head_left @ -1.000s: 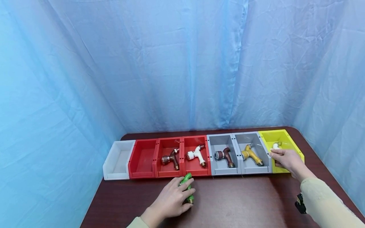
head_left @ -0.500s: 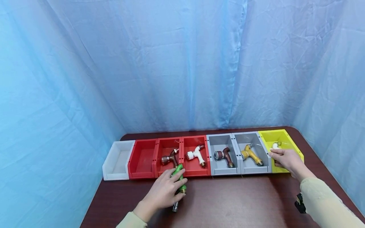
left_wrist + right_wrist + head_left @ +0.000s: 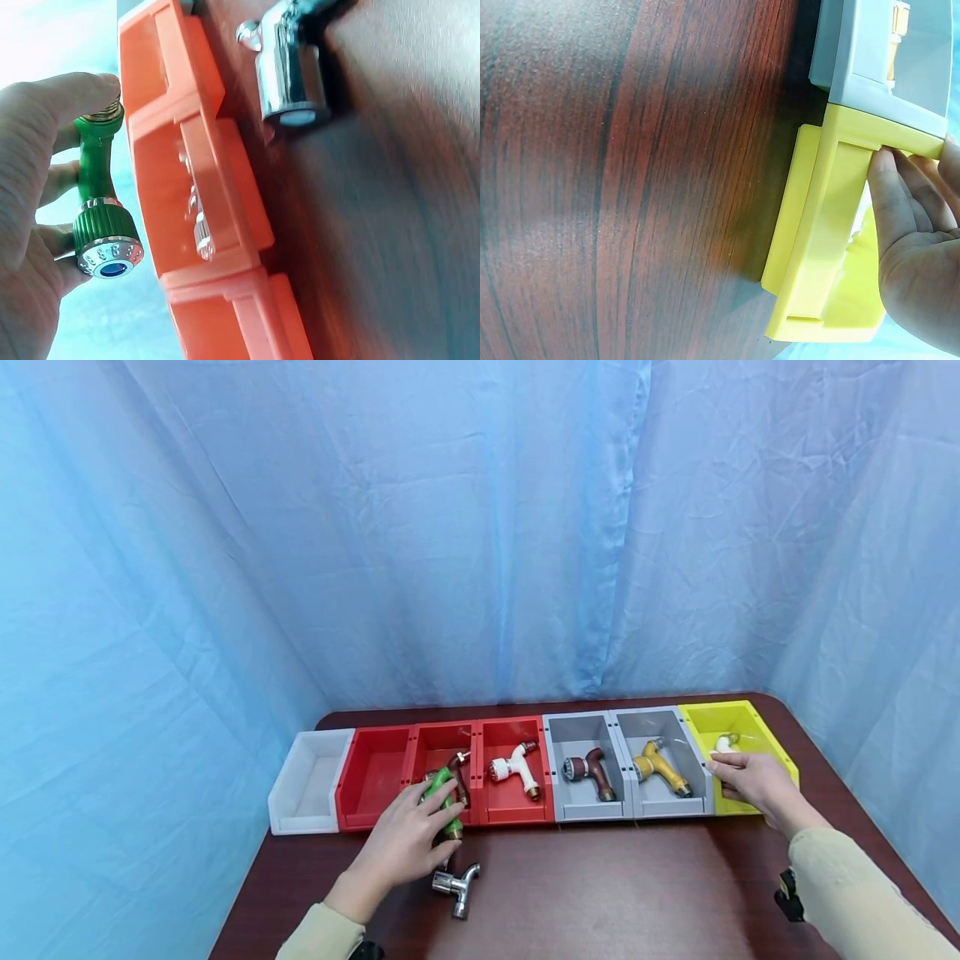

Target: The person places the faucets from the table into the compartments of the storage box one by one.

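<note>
My left hand [image 3: 401, 837] grips a green tap [image 3: 95, 169] between thumb and fingertips, above the front of the third bin from the left. In the left wrist view its ribbed green knob and threaded end show. A chrome tap [image 3: 461, 887] lies on the table just below that hand. At the far right, my right hand [image 3: 757, 781] pinches the left wall of the yellow bin [image 3: 814, 225], its fingers inside it. A white tap [image 3: 726, 742] in that bin is partly hidden by the hand.
A white bin [image 3: 306, 785] and a red bin [image 3: 375, 777] stand at the left of the row. A brown tap [image 3: 461, 768], a white tap with ribbed knob [image 3: 519, 768], a maroon tap [image 3: 596, 770] and a yellow tap [image 3: 660, 768] lie in the middle bins. Blue curtains hang behind.
My left hand has moved left and up with the green tap, from the table to over the red bin. The chrome tap has come into view. My right hand stays put.
</note>
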### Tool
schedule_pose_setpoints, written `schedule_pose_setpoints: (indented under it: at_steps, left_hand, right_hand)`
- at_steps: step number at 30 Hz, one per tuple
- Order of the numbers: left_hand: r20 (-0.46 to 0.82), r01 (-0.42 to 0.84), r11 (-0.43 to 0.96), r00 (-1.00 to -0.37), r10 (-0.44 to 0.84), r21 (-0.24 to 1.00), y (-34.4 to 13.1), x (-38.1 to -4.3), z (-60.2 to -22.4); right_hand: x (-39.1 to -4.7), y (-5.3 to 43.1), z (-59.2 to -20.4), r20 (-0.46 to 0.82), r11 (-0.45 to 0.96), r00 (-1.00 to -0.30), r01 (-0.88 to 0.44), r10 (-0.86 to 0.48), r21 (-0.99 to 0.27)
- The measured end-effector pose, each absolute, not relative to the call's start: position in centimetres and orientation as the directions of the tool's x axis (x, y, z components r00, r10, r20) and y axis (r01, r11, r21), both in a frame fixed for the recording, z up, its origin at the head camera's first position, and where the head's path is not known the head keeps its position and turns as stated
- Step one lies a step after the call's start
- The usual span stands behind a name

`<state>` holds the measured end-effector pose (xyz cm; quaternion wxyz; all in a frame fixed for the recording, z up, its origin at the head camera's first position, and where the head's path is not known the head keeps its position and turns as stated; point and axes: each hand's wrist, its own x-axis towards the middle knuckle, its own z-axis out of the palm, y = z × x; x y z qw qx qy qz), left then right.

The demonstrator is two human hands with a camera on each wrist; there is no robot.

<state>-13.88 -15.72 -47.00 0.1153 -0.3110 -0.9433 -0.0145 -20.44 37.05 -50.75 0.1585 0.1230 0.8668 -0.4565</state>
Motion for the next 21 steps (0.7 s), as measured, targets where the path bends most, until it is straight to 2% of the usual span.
schedule_pose_setpoints:
  at_steps: [12,21]
  left_hand:
    - [0.249,0.517,0.852,-0.817,0.520,-0.080,-18.0,-15.3,-46.6]
    - [0.266,0.473,0.880,-0.843,0.468,-0.047,-19.9,-16.5,-46.3]
  right_hand:
    - [-20.5,37.1,-50.9,-0.385,0.547,-0.920,0.358,0.070,-0.757]
    - [-20.4,37.0,-50.7,-0.387,0.546,-0.920,0.360,0.071,-0.757]
